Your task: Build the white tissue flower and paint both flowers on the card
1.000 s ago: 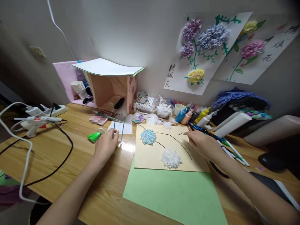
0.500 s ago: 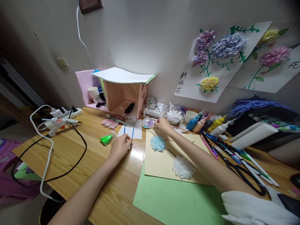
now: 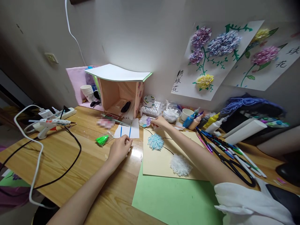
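Note:
My left hand (image 3: 119, 148) rests on the wooden desk with its fingers curled closed. Just beyond it lies a white paper sheet (image 3: 133, 131) with two thin blue sticks on it; whatever the fingers hold is hidden. My right hand (image 3: 159, 122) is pinched closed beside a small flower-shaped paint palette (image 3: 143, 121) with purple and blue paint. What sits in that pinch I cannot make out. Below the right forearm is a cream sheet (image 3: 154, 167) with dark curved stems, a blue-and-white paper flower (image 3: 155, 142) and a white one (image 3: 180, 165). A green sheet (image 3: 173, 200) lies beneath.
A glue gun (image 3: 48, 125) with looping cables lies at left, near a green packet (image 3: 102, 140). An open box (image 3: 117, 93) stands at the back. Paint bottles (image 3: 195, 121), a bowl of white pieces (image 3: 172, 114), pens and black-handled scissors (image 3: 242, 175) lie at right.
The view has shifted slightly, so most things sit further left. My right hand has moved slightly closer to the palette. My left hand has stayed nearly in place on the desk.

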